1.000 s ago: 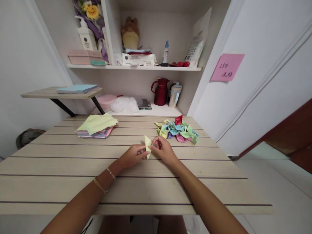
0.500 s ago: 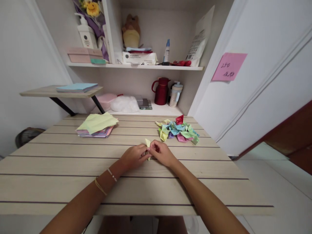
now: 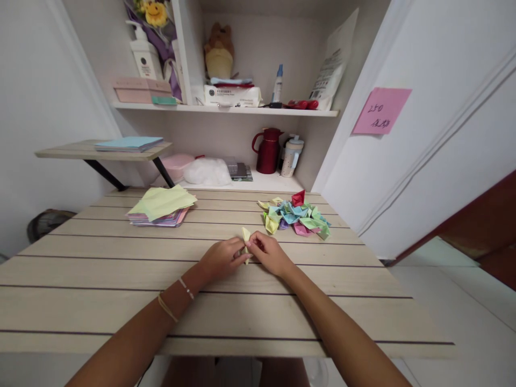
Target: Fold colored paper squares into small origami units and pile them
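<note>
A small folded piece of pale yellow paper [image 3: 245, 235] stands between my two hands over the middle of the table. My left hand [image 3: 223, 257] grips it from the left, fingers closed around its lower part. From the right, my right hand [image 3: 268, 253] pinches it between thumb and fingertips. Its middle is partly hidden by my fingers. Beyond my right hand lies a heap of folded paper boats [image 3: 296, 215] in blue, green, yellow, pink and red. Back on the left is a stack of coloured paper sheets [image 3: 161, 204] with yellow on top.
A small raised shelf [image 3: 137, 156] at the back left carries blue paper sheets [image 3: 129, 143]. Behind the slatted table [image 3: 121, 312] stand a dark red jug [image 3: 268, 153] and a pale cup [image 3: 291, 157]. A pink note [image 3: 381, 111] sticks to the right wall.
Both hands stay in nearly the same place around the yellow paper, with slight finger movement. The whole view has shifted a little; the heap and stack look unchanged.
</note>
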Demonstrator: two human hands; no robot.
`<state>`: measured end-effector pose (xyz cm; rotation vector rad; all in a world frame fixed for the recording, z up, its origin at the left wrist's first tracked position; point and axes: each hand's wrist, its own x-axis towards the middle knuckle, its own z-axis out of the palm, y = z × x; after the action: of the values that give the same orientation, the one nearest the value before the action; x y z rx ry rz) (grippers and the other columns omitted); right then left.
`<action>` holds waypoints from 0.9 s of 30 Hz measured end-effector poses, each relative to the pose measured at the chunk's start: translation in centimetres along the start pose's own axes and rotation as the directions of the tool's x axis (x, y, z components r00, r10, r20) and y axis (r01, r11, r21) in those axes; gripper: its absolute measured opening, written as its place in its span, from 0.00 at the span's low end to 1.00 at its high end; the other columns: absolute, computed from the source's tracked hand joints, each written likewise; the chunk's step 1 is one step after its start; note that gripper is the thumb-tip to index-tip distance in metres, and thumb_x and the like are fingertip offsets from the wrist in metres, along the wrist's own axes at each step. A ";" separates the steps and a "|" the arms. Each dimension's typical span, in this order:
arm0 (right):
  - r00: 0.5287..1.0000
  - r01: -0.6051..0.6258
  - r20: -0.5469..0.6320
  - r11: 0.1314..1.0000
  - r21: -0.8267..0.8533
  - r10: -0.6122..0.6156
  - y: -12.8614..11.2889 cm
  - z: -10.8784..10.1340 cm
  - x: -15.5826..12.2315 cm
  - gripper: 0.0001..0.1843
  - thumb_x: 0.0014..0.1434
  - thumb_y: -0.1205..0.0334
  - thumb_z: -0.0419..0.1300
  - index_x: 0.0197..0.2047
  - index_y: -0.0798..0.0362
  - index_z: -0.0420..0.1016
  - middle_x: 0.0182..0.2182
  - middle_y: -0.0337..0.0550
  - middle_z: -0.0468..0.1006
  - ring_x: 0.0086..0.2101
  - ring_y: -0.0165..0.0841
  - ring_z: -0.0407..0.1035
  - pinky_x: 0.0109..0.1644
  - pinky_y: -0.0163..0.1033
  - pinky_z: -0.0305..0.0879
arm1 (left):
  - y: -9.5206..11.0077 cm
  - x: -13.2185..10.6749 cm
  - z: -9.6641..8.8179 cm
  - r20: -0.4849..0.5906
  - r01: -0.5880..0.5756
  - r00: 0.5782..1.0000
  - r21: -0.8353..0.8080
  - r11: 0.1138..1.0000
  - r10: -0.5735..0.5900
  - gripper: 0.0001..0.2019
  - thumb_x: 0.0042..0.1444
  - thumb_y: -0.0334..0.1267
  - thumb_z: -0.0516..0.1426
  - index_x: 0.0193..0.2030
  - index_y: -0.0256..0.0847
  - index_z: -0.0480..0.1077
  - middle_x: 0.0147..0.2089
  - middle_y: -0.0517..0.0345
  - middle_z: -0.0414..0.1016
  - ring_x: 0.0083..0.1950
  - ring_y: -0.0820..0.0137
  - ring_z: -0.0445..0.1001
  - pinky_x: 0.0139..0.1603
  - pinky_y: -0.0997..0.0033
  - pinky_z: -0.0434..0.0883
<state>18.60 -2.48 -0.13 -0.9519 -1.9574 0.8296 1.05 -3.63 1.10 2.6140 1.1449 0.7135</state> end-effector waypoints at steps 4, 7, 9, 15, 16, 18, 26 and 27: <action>1.000 0.007 0.003 0.999 -0.044 -0.007 0.0 0.1 0.0 0.11 0.57 0.55 0.52 0.28 0.53 0.63 0.21 0.35 0.65 0.23 0.27 0.58 0.26 0.31 0.54 | -0.1 0.0 0.0 0.025 -0.008 1.000 0.050 0.999 0.007 0.09 0.56 0.41 0.49 0.33 0.39 0.65 0.29 0.59 0.65 0.28 0.72 0.63 0.31 0.73 0.60; 1.000 0.016 -0.003 0.998 -0.063 -0.016 0.0 0.1 -0.1 0.11 0.58 0.57 0.50 0.28 0.54 0.64 0.22 0.35 0.64 0.23 0.27 0.57 0.27 0.31 0.54 | 0.0 0.0 0.0 0.037 -0.011 0.999 0.072 0.997 0.008 0.10 0.57 0.41 0.48 0.34 0.39 0.65 0.29 0.59 0.65 0.29 0.72 0.64 0.32 0.73 0.61; 1.000 0.021 0.001 0.998 -0.067 -0.021 0.0 0.1 -0.1 0.10 0.59 0.58 0.49 0.29 0.54 0.64 0.22 0.35 0.64 0.23 0.27 0.57 0.28 0.31 0.54 | 0.0 0.0 0.0 0.042 -0.010 0.999 0.089 0.996 0.006 0.10 0.57 0.41 0.47 0.34 0.38 0.65 0.30 0.58 0.65 0.30 0.72 0.64 0.32 0.73 0.61; 1.000 0.018 0.013 0.995 -0.102 -0.017 -0.3 0.1 -0.1 0.11 0.60 0.59 0.46 0.29 0.53 0.63 0.22 0.35 0.64 0.25 0.28 0.59 0.30 0.32 0.54 | 0.2 0.0 0.0 0.049 -0.018 0.999 0.121 0.992 0.012 0.11 0.57 0.42 0.48 0.37 0.38 0.66 0.31 0.57 0.66 0.30 0.71 0.65 0.32 0.73 0.62; 1.000 0.022 0.013 0.993 -0.115 -0.020 -0.3 0.1 -0.1 0.11 0.60 0.60 0.46 0.28 0.53 0.62 0.22 0.35 0.65 0.25 0.28 0.59 0.31 0.32 0.54 | 0.2 0.0 0.0 0.046 -0.017 0.999 0.120 0.993 0.012 0.11 0.57 0.42 0.47 0.38 0.39 0.66 0.31 0.57 0.66 0.30 0.71 0.65 0.32 0.73 0.62; 1.000 0.028 0.015 0.990 -0.141 -0.026 -0.4 0.1 -0.1 0.11 0.61 0.61 0.45 0.28 0.53 0.62 0.23 0.36 0.66 0.26 0.28 0.60 0.32 0.33 0.55 | 0.3 0.0 -0.1 0.041 -0.016 0.999 0.118 0.993 0.011 0.11 0.57 0.41 0.47 0.39 0.39 0.66 0.30 0.57 0.66 0.30 0.71 0.65 0.32 0.73 0.61; 0.999 0.036 0.002 0.980 -0.198 -0.036 -0.6 0.3 -0.1 0.11 0.60 0.63 0.45 0.28 0.53 0.62 0.24 0.38 0.67 0.27 0.29 0.61 0.32 0.33 0.55 | 0.4 0.0 -0.1 0.045 -0.006 0.999 0.137 0.991 0.000 0.11 0.57 0.41 0.47 0.36 0.38 0.66 0.30 0.58 0.66 0.29 0.72 0.65 0.31 0.73 0.61; 1.000 0.029 -0.004 0.977 -0.210 -0.031 -0.5 0.3 -0.1 0.10 0.59 0.64 0.46 0.28 0.53 0.62 0.24 0.37 0.67 0.26 0.29 0.61 0.32 0.32 0.55 | 0.4 0.0 -0.1 0.048 -0.005 0.999 0.146 0.989 -0.002 0.11 0.57 0.41 0.48 0.36 0.38 0.66 0.30 0.58 0.66 0.29 0.71 0.65 0.31 0.73 0.61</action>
<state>18.19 -2.86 0.13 -1.0424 -2.0775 0.6099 1.27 -3.87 1.32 2.7362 1.2248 0.5840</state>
